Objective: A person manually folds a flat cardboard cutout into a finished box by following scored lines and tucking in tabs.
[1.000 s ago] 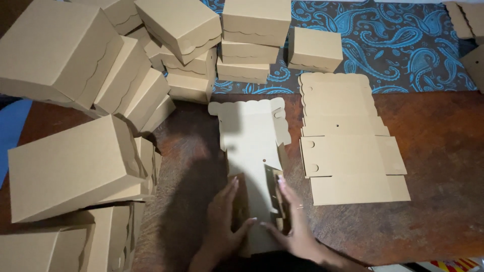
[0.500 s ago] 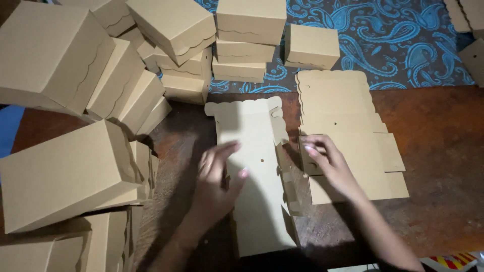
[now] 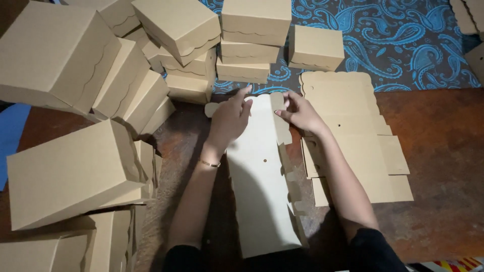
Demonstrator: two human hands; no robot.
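Dark brown wooden table [image 3: 443, 151]; blue paisley cloth [image 3: 403, 45] beyond; dim light.

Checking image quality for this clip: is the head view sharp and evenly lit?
Head view: mostly sharp, light falling brightest on the flat box blank; left hand and right hand clear, hardly blurred; near bottom edge falls into dark shadow; wooden table shows slight sheen.

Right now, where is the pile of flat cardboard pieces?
In the head view, the pile of flat cardboard pieces lies on the brown table, right of the right hand.
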